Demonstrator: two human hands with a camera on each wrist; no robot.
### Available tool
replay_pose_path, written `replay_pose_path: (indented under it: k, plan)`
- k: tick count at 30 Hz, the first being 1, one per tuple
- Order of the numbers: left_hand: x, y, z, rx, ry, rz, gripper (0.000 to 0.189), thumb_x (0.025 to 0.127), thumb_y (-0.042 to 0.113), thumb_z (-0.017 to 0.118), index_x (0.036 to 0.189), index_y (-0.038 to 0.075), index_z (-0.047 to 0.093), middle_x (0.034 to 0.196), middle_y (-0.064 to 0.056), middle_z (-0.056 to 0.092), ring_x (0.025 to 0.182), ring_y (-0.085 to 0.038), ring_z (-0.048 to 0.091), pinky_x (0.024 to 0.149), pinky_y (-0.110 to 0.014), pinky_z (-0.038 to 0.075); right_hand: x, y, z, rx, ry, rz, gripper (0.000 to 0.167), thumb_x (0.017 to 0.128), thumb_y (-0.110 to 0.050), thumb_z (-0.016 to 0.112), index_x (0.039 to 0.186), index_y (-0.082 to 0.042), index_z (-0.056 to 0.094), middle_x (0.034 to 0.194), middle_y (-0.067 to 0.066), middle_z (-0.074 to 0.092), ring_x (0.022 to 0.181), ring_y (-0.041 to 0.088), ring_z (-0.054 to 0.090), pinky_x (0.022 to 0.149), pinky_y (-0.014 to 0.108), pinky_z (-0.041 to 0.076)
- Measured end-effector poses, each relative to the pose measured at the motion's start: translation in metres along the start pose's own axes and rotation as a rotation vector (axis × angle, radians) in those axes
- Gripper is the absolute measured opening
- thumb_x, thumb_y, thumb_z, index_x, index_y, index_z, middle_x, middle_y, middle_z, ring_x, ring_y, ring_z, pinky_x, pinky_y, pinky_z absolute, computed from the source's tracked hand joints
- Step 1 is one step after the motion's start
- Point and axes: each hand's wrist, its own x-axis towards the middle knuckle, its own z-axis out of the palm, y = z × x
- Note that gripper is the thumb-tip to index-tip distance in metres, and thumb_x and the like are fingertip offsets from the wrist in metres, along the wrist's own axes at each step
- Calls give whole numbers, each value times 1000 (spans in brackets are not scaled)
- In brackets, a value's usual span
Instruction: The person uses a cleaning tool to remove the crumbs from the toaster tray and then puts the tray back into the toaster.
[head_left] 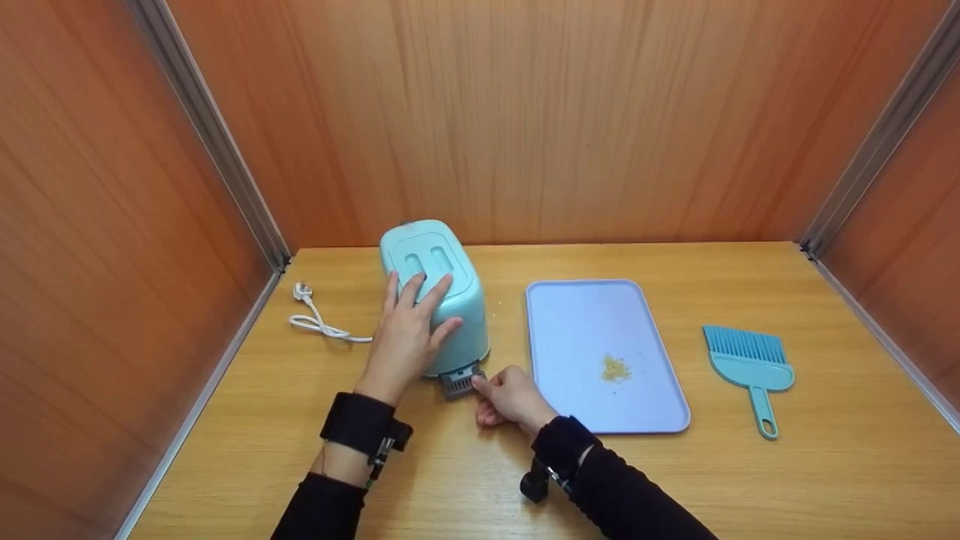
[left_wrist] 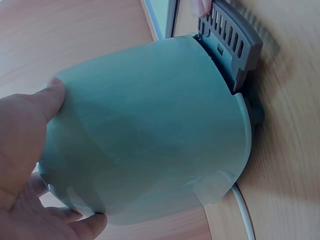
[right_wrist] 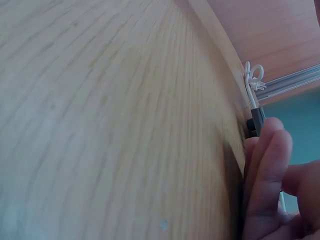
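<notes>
A mint-green toaster (head_left: 463, 322) stands upright at the left of the table. My left hand (head_left: 405, 337) rests on its top with fingers spread by the two slots and thumb against the near end. From the base of that end sticks out a grey slotted crumb tray (head_left: 457, 384), its inner part still inside the toaster. My right hand (head_left: 514, 397) pinches the tray's right corner between thumb and bent fingers. In the left wrist view, the tray (left_wrist: 235, 40) shows a row of slots along its outer edge, with a right fingertip (left_wrist: 201, 6) at one corner.
A lavender tray (head_left: 581, 322) lies right of the toaster, bearing a small heap of yellowish crumbs (head_left: 615, 368). Further right lies a turquoise hand brush (head_left: 750, 367). The toaster's white cord and plug (head_left: 319, 326) lie at left. Wood-look panels (head_left: 562, 120) enclose the table.
</notes>
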Motion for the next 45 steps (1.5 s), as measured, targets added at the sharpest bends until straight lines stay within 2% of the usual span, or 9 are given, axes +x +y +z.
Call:
replay_pose_path:
  k: [8,14,26,32,39,45]
  plan:
    - [-1,0,1,13,41,33,66,104,49,68,163,32,47,169,-21,39,164,-54,14,121,-73,39,6,2,4,41,21,-28,38,113,-18,56,91,8,71,61,0,66,50,4,64,48,16,56]
    - [0,0,0,6,10,7,66,105,50,66,164,34,44,171,-19,36,165,-52,10,121,-73,37,8,-1,8,48,40,-27,36,114,-17,53,93,7,71,63,1,67,52,5,65,52,19,60]
    - [1,1,-1,-12,-9,-6,66,105,49,67,165,35,43,173,-19,33,166,-51,7,120,-75,36,8,-6,12,93,44,-8,33,115,-13,47,102,9,68,69,3,67,56,8,67,55,22,62]
    - [1,0,-1,-11,-7,1,66,105,51,66,165,36,43,172,-19,35,166,-52,8,121,-75,35,9,-3,12,104,45,-19,33,115,-12,47,101,8,68,70,3,67,57,8,67,56,21,62]
    - [0,0,-1,-10,29,29,65,103,48,69,162,31,49,168,-22,40,164,-54,14,123,-74,35,11,1,13,110,41,-64,33,115,-12,46,99,9,66,70,3,67,57,8,67,54,21,61]
    - [0,0,-2,-12,12,17,66,103,49,68,163,33,47,169,-21,39,165,-53,11,125,-73,33,11,3,14,116,55,-73,32,115,-11,48,98,9,66,69,3,66,55,7,67,53,21,61]
